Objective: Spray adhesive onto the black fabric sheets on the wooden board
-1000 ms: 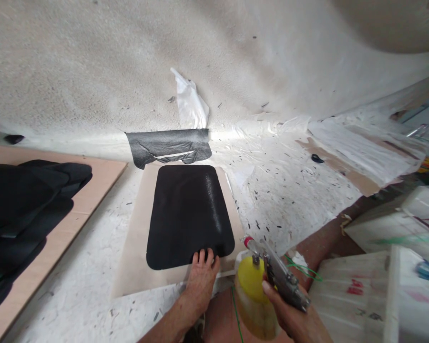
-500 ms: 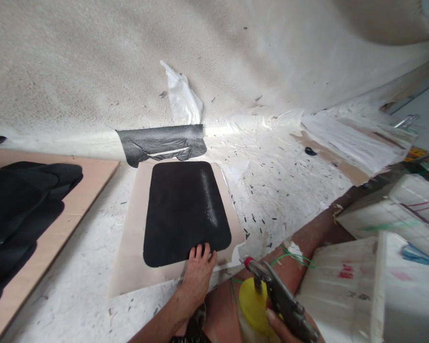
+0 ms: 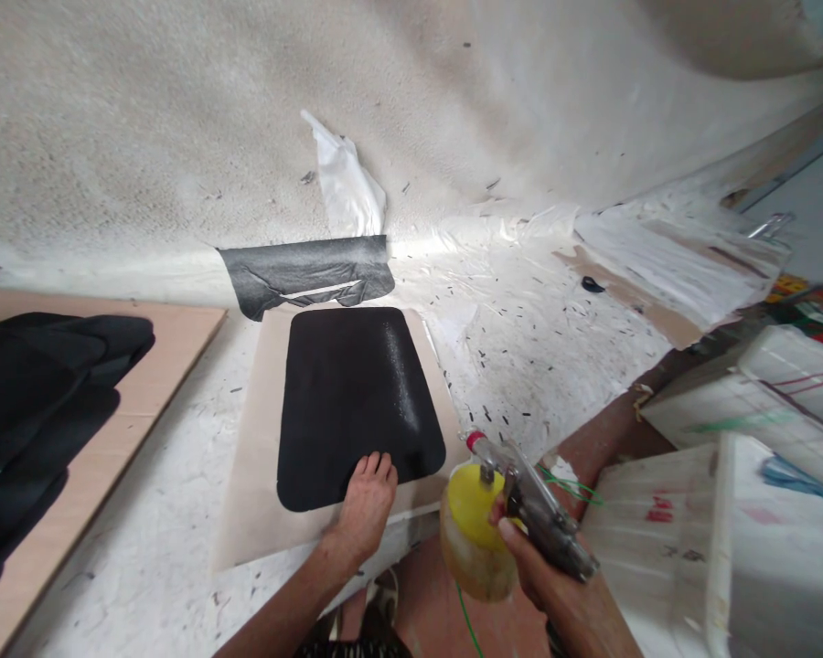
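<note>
A black rounded-rectangle mat (image 3: 357, 402) lies on a beige board (image 3: 253, 493) on a white spattered worktop. My left hand (image 3: 365, 504) rests on the mat's near edge, fingers together and pressing flat on it. My right hand (image 3: 545, 571) is wrapped round the grip of a metal spray gun (image 3: 528, 507) with a red nozzle tip and a yellow-lidded cup (image 3: 473, 539) hanging under it. The nozzle points toward the mat's near right corner.
A pile of black material (image 3: 34, 393) lies on a plywood sheet (image 3: 130, 429) at the left. A creased grey-black piece (image 3: 308, 272) sits behind the mat by the spattered wall. White foam boxes (image 3: 727, 512) crowd the right, with plastic sheeting (image 3: 678, 274) behind them.
The spray gun dropped low toward the frame's bottom, then rose again and moved left toward the mat. My left hand stayed on the mat's near edge, sliding slightly left.
</note>
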Available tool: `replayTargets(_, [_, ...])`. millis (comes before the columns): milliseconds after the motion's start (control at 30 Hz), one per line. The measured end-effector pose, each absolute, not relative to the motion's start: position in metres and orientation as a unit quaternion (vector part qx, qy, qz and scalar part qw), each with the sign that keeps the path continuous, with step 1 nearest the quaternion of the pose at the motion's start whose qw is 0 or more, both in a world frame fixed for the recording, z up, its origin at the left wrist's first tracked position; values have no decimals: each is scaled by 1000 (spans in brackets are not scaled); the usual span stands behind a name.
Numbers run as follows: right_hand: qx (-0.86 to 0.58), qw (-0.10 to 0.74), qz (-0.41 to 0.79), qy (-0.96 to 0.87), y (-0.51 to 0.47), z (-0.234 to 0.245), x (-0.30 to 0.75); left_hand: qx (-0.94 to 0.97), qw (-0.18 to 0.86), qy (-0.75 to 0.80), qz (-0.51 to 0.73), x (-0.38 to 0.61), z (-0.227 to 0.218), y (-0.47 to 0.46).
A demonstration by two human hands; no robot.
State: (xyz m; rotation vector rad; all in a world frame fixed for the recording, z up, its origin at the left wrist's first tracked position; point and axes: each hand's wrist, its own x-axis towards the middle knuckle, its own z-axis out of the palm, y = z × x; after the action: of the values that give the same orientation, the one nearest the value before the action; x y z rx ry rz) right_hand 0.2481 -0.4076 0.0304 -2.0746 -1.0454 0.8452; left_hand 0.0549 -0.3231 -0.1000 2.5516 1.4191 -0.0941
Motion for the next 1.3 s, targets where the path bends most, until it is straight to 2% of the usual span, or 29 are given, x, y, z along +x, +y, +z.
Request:
replayTargets(67, [-797, 301, 347, -393, -412, 27, 250, 864, 98, 492, -38, 46, -100, -316])
replayTargets(300, [-761, 291, 442, -375, -424, 22, 245, 888, 102, 442, -74, 31, -109, -295])
replayTargets(533, [-765, 328, 414, -369, -420, 29, 231, 909, 123, 392, -73, 29, -112, -281])
replayTargets(633, [-752, 360, 413, -367, -417, 29, 227, 877, 204, 433, -42, 24, -109, -259])
replayTargets(833, [-710, 407, 419, -393, -409, 23, 221, 665, 602, 442, 14, 0, -110, -203])
replayTargets(900, [-700, 414, 416, -406, -403, 20, 216, 595, 685, 420, 33, -6, -115, -192])
replayTargets(1100, [-704, 419, 387, -423, -374, -1, 190, 539, 737, 408, 25, -7, -124, -181])
replayTargets(1300, [-688, 436, 406, -415, -363, -31, 180, 655, 663, 363, 19, -14, -109, -151])
